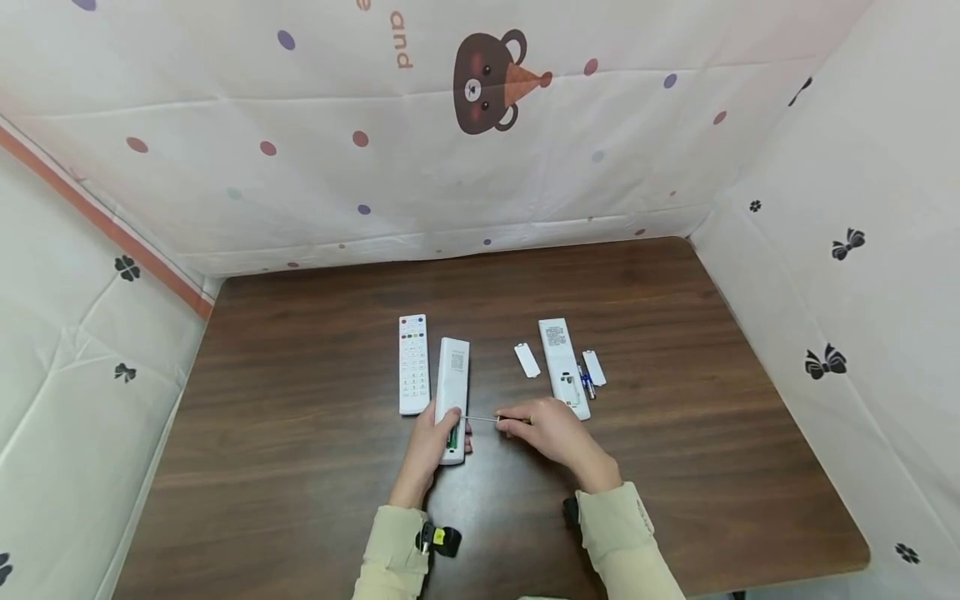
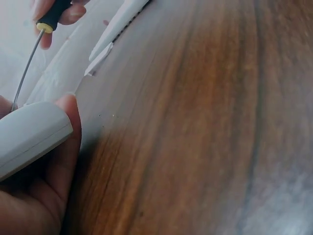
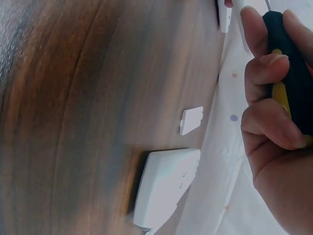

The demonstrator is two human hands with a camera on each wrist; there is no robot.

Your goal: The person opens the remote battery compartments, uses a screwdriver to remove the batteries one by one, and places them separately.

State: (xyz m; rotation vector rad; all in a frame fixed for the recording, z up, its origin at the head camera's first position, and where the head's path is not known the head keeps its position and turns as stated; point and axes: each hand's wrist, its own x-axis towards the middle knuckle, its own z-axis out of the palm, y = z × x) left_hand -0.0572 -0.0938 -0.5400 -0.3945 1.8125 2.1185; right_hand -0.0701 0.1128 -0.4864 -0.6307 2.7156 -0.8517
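Observation:
A white remote control (image 1: 452, 375), back side up, is gripped by my left hand (image 1: 429, 443) near its lower end. Its battery compartment (image 1: 453, 437) is uncovered and shows something green inside, partly hidden by the thumb. My right hand (image 1: 551, 431) holds a screwdriver (image 3: 288, 73) with a black and yellow handle, fingers wrapped round it. The thin metal shaft (image 1: 480, 418) points left, its tip at the remote near my left thumb. In the left wrist view the remote's rounded end (image 2: 36, 132) is lifted off the table; whether the tip touches it is hidden.
Left of the held remote lies another white remote (image 1: 413, 364), buttons up. To the right, a third remote (image 1: 562, 362) lies back up with its compartment uncovered. Beside it are two battery covers, one left (image 1: 527, 360) and one right (image 1: 594, 367), and blue batteries (image 1: 587, 382).

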